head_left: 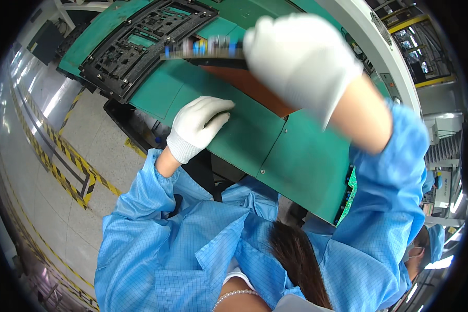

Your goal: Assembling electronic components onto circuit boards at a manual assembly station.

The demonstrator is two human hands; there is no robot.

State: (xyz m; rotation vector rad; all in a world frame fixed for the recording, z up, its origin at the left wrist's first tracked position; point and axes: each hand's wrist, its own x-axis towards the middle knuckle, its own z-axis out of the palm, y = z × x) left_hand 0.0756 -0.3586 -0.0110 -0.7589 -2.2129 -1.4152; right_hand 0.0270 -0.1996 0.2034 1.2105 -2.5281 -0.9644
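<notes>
My right hand (301,62), white-gloved and blurred by motion, is raised over the far part of the green work surface (301,161). Its fingers are closed on the end of a circuit board (205,49), seen nearly edge-on, with blue and other small components along it, smeared. My left hand (198,125), also gloved, hovers over or rests on the near edge of the surface, thumb apart from the slightly bent fingers and nothing between them. A flat brown-orange panel (252,88) lies beyond it, partly hidden by my right hand.
A black slotted fixture tray (145,47) sits at the far left on the green surface. A green circuit board (352,187) stands at the surface's right edge. A pale machine frame (387,57) rises at the far right. Another person (421,249) is at the right rim.
</notes>
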